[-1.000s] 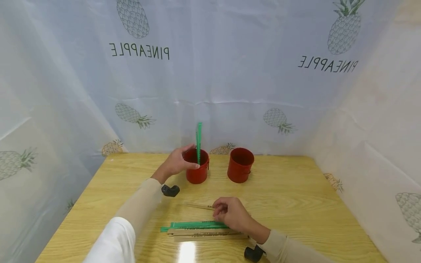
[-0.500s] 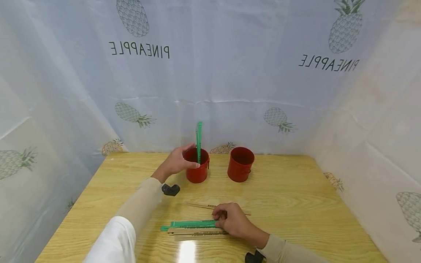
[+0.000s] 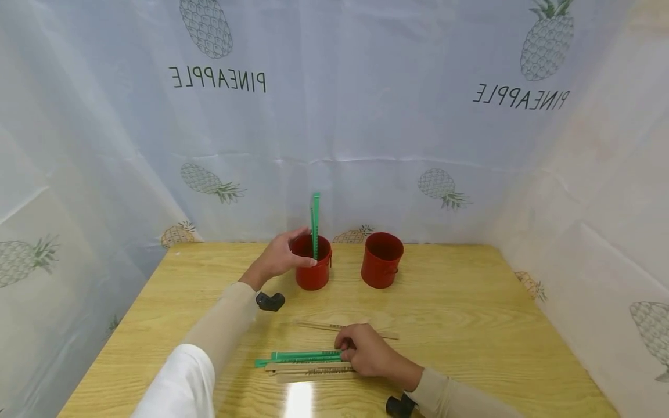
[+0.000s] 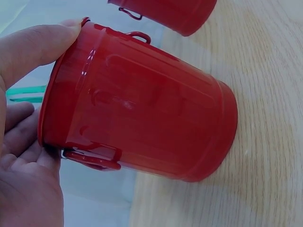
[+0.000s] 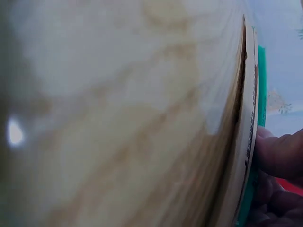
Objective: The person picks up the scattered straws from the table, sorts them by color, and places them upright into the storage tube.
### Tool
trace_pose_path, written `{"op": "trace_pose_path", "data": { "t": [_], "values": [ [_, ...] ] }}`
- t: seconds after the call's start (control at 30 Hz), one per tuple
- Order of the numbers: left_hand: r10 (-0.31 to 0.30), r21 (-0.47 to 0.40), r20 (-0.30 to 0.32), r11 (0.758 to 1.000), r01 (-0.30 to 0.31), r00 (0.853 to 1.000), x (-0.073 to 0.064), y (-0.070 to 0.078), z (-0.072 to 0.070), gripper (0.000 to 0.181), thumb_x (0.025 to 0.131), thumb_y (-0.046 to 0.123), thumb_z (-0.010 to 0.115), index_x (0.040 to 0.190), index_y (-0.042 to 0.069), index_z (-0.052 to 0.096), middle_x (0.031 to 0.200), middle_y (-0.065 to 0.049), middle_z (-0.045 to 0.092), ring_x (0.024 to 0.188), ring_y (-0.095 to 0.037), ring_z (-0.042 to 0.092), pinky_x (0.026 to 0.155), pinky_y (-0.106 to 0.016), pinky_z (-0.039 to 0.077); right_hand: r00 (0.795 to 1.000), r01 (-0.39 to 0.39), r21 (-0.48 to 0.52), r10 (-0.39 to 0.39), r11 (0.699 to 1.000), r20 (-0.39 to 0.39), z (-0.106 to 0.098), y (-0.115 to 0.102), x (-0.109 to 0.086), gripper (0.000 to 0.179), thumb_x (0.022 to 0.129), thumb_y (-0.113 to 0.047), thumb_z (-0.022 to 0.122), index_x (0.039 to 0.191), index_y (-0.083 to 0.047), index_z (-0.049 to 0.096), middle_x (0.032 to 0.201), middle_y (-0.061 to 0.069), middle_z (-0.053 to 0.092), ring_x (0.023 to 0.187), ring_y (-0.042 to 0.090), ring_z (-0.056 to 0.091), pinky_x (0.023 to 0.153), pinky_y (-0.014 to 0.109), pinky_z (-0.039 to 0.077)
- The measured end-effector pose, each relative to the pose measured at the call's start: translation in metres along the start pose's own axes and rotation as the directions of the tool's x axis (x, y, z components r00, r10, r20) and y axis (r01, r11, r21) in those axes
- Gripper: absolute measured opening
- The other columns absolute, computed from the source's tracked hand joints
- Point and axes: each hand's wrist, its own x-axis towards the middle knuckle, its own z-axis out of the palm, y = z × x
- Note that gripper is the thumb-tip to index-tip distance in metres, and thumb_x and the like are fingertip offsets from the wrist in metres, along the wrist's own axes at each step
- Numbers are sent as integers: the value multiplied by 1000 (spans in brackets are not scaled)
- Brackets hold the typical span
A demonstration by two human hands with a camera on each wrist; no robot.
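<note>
The left red bucket (image 3: pixel 312 278) stands upright at the far side of the table (image 3: pixel 460 325), its rim clamped between the thumb and fingers of the left hand (image 3: pixel 279 255). Upright green strips (image 3: pixel 316 217) are held inside it, their tops well above the rim. The right red bucket (image 3: pixel 378 271) is set just beside it, untouched. Nearer, flat green strips (image 3: pixel 298 356) are laid alongside printed tan strips (image 3: pixel 308 368). The right ends of this pile are covered by the right hand (image 3: pixel 366 350), fingers curled at the green; whether a strip is pinched cannot be told. A lone tan strip (image 3: pixel 319 325) is seen just beyond that hand. The table is backed by pineapple-printed cloth (image 3: pixel 366 133).
</note>
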Motion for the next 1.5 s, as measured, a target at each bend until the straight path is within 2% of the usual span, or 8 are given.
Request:
{"op": "trace_pose_path", "data": {
  "t": [0.4, 0.67, 0.77, 0.87, 0.97, 1.03, 1.27, 1.5],
  "values": [
    [1, -3, 7, 1000, -1, 1000, -2, 4, -5, 92, 88, 27, 85, 163, 11, 35, 161, -12, 49, 144, -38, 50, 115, -57, 48, 998, 65, -81, -65, 995, 6, -22, -14, -2, 13, 96, -4, 71, 89, -15, 70, 83, -9, 58, 73, -1, 48, 66, 18, 46],
    [-4, -2, 4, 1000, 4, 1000, -2, 2, -5, 90, 89, 23, 83, 163, 9, 34, 161, -13, 49, 144, -39, 50, 116, -57, 47, 981, 169, -37, -171, 985, -88, -41, -27, -3, 11, 96, -3, 70, 94, -13, 70, 88, -3, 62, 76, 1, 48, 67, 19, 46],
    [-1, -3, 13, 1000, 1, 1000, -3, 2, -5, 91, 89, 23, 83, 164, 7, 32, 162, -14, 48, 144, -40, 49, 116, -57, 47, 956, 250, -17, -250, 968, -151, -48, -28, 3, 3, 96, -5, 71, 96, -7, 69, 88, -1, 62, 76, 2, 47, 67, 19, 46],
    [3, -13, 13, 1000, -3, 1000, -4, 4, -6, 92, 89, 22, 83, 164, 6, 31, 162, -14, 47, 144, -41, 49, 116, -58, 47, 901, 364, -20, -357, 931, -248, -56, -32, 12, 4, 95, -4, 72, 94, -4, 69, 85, 4, 64, 74, 3, 46, 64, 20, 45],
    [17, -9, 1, 1000, -17, 1000, -5, 5, -6, 92, 89, 20, 83, 164, 6, 32, 162, -13, 47, 146, -40, 48, 117, -58, 46, 847, 429, -11, -407, 903, -343, -67, -42, 22, 5, 95, -6, 73, 93, -3, 69, 83, 7, 65, 71, 4, 47, 61, 21, 45],
    [23, 1, -4, 1000, -23, 1000, -4, 5, -6, 88, 89, 20, 84, 162, 8, 36, 161, -12, 49, 146, -38, 49, 117, -58, 46, 828, 442, 19, -400, 897, -393, -76, -51, 29, 7, 95, -7, 73, 93, -1, 69, 84, 11, 66, 71, 5, 51, 63, 22, 49],
    [-5, 7, 4, 1000, 5, 1000, -2, 3, -3, 90, 88, 23, 84, 162, 9, 36, 159, -11, 52, 142, -37, 53, 117, -56, 46, 818, 397, 150, -275, 905, -505, -100, -78, 55, 6, 95, 0, 71, 96, 6, 69, 89, 19, 68, 77, 14, 61, 71, 24, 57],
    [-12, -17, 4, 1000, 12, 1000, -3, 6, -1, 89, 88, 20, 84, 162, 10, 36, 158, -10, 53, 141, -36, 54, 117, -56, 46, 805, 356, 223, -176, 908, -567, -113, -86, 87, 5, 99, -3, 67, 101, 2, 68, 91, 15, 65, 81, 21, 59, 75, 22, 56]
  ]
}}
